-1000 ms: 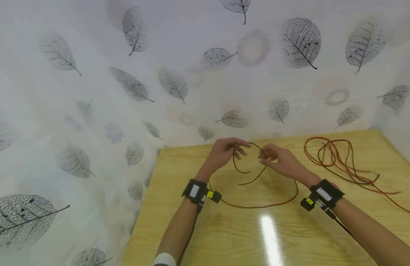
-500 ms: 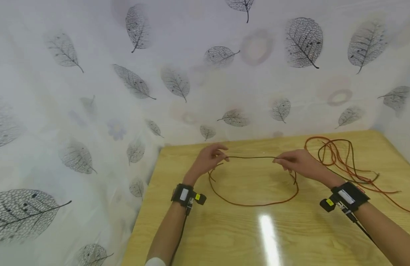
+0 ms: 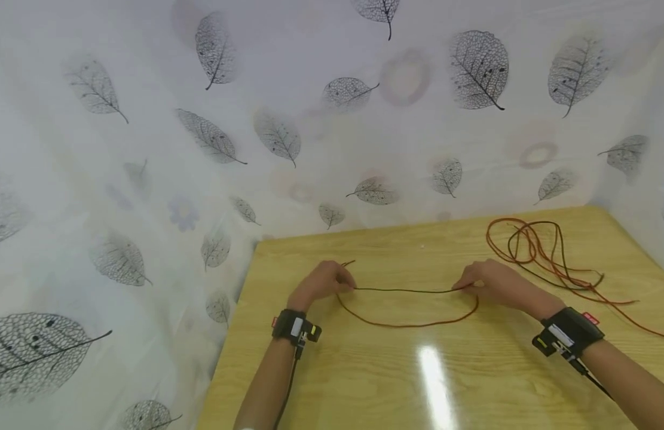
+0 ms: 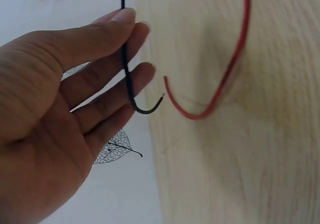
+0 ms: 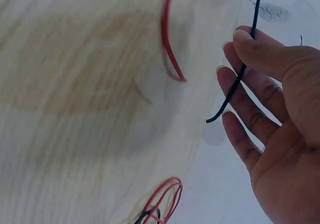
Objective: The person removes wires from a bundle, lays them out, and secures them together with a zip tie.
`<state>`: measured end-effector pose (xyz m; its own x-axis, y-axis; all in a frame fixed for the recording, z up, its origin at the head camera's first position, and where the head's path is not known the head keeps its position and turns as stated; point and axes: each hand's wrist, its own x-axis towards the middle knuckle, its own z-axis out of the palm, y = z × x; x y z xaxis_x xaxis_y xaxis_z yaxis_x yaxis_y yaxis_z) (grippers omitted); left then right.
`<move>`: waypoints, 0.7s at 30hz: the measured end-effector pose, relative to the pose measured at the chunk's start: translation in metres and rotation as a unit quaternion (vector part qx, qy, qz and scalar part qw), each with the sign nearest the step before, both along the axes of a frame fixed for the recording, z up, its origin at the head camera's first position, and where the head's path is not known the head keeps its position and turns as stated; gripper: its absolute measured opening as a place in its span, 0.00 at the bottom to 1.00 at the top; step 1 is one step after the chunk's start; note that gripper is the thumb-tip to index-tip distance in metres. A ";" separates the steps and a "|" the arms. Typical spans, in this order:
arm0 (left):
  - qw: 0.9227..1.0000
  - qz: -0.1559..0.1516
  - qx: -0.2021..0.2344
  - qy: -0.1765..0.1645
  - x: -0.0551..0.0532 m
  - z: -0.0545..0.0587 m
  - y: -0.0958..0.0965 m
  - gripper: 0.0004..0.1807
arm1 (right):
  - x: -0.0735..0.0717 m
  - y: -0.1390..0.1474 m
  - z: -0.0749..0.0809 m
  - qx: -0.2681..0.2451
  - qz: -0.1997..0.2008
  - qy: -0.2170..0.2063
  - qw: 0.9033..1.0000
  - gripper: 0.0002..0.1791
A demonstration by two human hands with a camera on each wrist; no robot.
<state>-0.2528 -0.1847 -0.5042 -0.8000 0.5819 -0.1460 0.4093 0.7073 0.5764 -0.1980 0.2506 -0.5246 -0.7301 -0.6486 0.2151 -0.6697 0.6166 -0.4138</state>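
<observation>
A thin black wire [image 3: 404, 290] is stretched nearly straight between the two hands. My left hand [image 3: 323, 279] pinches it between thumb and index finger near one end; in the left wrist view that short black end [image 4: 145, 112] hooks past the fingers, with a bit of bare tip. Near the other end, my right hand [image 3: 495, 285] pinches it the same way, and its tail [image 5: 215, 118] hangs below the fingertips. On the table under and in front of the hands, a red wire [image 3: 407, 325] lies in a wide arc, one end [image 4: 170, 93] curling up beside the left hand.
A loose tangle of red and dark wires [image 3: 537, 253] lies at the table's right side, behind the right forearm, one strand running off to the right. The wooden table [image 3: 375, 382] meets leaf-patterned sheeting [image 3: 310, 197] at the back and left.
The hands have moved apart, drawing the black wire from a loop into a nearly straight line. Both hands then came down and nearer, toward the red wire's arc.
</observation>
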 end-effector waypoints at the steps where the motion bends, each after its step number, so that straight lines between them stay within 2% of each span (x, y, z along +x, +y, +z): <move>1: 1.000 0.003 -0.012 -0.005 0.002 -0.002 0.000 0.03 | 0.002 -0.003 -0.002 0.005 0.005 0.001 1.000 0.12; 6: 0.998 0.015 -0.060 -0.023 0.012 -0.008 0.002 0.04 | 0.011 -0.012 -0.006 0.028 0.017 -0.014 0.999 0.10; 9: 0.997 0.010 -0.068 -0.034 0.015 -0.010 0.002 0.04 | 0.014 -0.013 -0.008 0.027 0.022 -0.019 0.999 0.08; 15: 0.997 -0.001 -0.053 -0.058 0.012 -0.006 0.002 0.03 | 0.015 -0.014 -0.011 0.013 0.029 0.004 0.999 0.06; 21: 0.998 -0.021 -0.041 -0.052 0.009 -0.005 0.002 0.08 | 0.015 -0.018 -0.013 0.010 0.020 0.000 1.000 0.06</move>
